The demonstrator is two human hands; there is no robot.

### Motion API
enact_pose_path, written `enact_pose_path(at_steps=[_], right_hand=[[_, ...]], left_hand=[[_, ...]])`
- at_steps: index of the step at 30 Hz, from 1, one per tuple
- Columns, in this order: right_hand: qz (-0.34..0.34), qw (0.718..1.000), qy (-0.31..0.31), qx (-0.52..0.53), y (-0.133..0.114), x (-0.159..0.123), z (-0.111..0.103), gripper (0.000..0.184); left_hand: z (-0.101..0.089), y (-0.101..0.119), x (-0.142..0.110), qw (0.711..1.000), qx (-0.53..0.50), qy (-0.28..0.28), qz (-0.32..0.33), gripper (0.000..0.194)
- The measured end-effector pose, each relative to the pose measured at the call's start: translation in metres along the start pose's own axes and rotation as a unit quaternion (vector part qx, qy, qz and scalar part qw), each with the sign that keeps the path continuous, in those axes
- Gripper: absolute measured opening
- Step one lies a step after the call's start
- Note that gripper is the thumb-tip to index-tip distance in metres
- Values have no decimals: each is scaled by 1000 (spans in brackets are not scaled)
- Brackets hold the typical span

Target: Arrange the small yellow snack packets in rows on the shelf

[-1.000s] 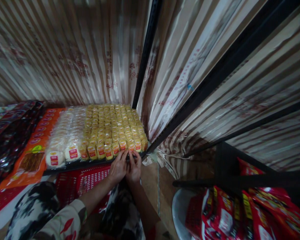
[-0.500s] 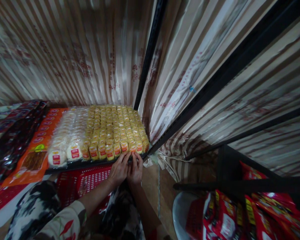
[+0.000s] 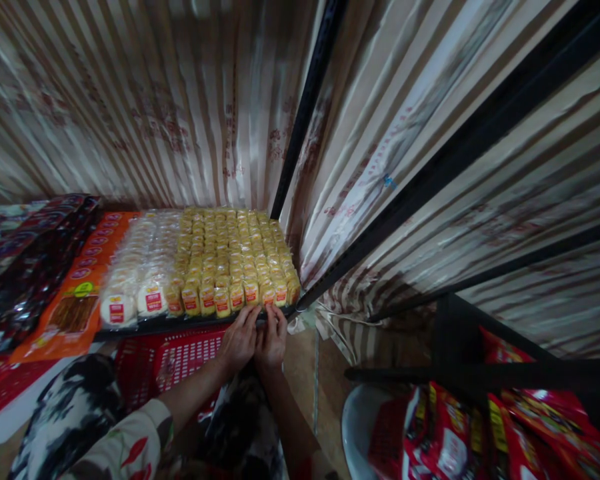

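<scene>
Rows of small yellow wrapped packets [image 3: 233, 257] with red labels stand close together on a dark shelf [image 3: 167, 327]. At the front of these rows, toward the right end, my left hand [image 3: 239, 339] and my right hand [image 3: 271, 340] are side by side. Their fingers are bent together at the lower edge of one small yellow packet [image 3: 267, 295], thumbs close to each other. How firmly they pinch it is hard to see. White round wrapped packets [image 3: 153, 300] with red labels fill the rows to the left.
Orange snack bags [image 3: 70, 317] and dark shiny packs [image 3: 25, 287] lie further left. Below the shelf is a red basket [image 3: 185, 360]. A black metal post [image 3: 345, 267] slants at the right before a striped curtain [image 3: 190, 100]. Red bags [image 3: 450, 433] sit lower right by a white tub [image 3: 353, 427].
The view has shifted slightly, so the shelf goods appear a little further right. Both hands remain at the same front packet, with hardly any movement of the fingers.
</scene>
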State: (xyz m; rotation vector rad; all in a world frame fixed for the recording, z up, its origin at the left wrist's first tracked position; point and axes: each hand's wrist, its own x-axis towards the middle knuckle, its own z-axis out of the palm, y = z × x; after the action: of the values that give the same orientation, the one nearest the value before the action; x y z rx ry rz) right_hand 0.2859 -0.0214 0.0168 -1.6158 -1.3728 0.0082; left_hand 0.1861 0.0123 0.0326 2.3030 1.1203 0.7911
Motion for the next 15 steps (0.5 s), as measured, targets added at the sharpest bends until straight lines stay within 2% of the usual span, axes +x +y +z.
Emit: enact_pose_path(at_steps=[7, 12, 15], right_hand=[[-27, 1000, -7, -13, -1, 2, -1, 46], [-20, 1000, 2, -16, -5, 7, -1, 45], [-15, 999, 31, -26, -11, 11, -1, 44]], left_hand=[[-7, -1, -21, 998, 27, 49, 10, 41], [-26, -7, -37, 988, 114, 94, -41, 40], [-40, -15, -39, 981, 150, 113, -54, 41]])
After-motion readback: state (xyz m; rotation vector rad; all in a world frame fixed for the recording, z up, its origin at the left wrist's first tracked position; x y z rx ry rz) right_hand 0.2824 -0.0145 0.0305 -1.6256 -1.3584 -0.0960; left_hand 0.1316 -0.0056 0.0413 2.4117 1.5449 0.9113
